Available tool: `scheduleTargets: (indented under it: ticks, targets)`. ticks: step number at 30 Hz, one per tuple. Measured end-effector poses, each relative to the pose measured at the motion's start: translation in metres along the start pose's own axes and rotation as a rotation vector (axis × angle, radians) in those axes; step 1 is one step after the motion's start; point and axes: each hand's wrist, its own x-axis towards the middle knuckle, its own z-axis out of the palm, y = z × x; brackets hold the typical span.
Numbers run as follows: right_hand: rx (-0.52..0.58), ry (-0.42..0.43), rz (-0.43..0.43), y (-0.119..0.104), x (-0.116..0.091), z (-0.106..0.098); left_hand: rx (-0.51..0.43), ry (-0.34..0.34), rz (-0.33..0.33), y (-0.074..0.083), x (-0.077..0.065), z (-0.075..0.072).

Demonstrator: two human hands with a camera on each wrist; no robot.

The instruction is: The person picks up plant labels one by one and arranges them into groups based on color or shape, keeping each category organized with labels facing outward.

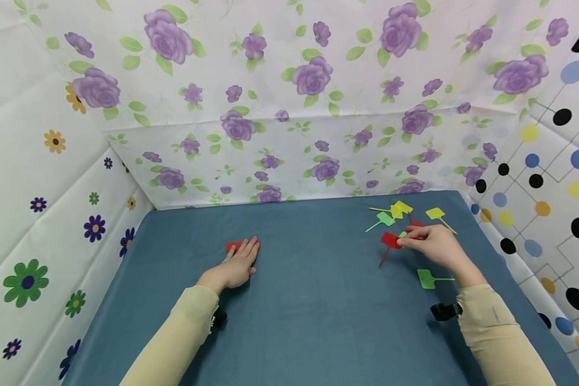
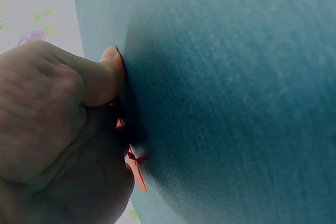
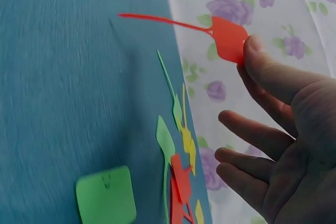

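My right hand [image 1: 434, 245] pinches the edge of a red cable-tie tag [image 3: 229, 39] between thumb and index finger. The tag hangs above the blue cloth, its thin tail pointing away from the hand; the other fingers are spread. On the left, my left hand [image 1: 234, 267] lies with extended fingers over red tags [image 1: 230, 246], which it mostly covers. Red edges [image 2: 137, 174] show beneath the palm in the left wrist view. Near the right hand lie a square green tag [image 1: 426, 279], yellow tags [image 1: 401, 208], a small green tag [image 1: 385, 218] and more red tags [image 3: 182, 182].
Blue cloth [image 1: 318, 300] covers the table between the hands. A separate yellow tag [image 1: 435, 213] lies at the far right. Flower-printed sheeting [image 1: 280, 161] rises behind, and dotted sheeting [image 1: 550, 214] stands on the right. Each wrist carries a black camera [image 1: 445, 311].
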Motion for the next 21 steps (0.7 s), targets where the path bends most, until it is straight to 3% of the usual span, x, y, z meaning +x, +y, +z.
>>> scheduleTargets:
  ticks: [12, 21]
  targets:
    - [-0.012, 0.009, -0.064, -0.015, 0.012, 0.023, 0.018, -0.010, -0.012, 0.007, -0.002, -0.004]
    - [0.067, -0.044, -0.026, -0.032, 0.021, 0.044, 0.050, 0.005, -0.011, 0.015, -0.007, -0.010]
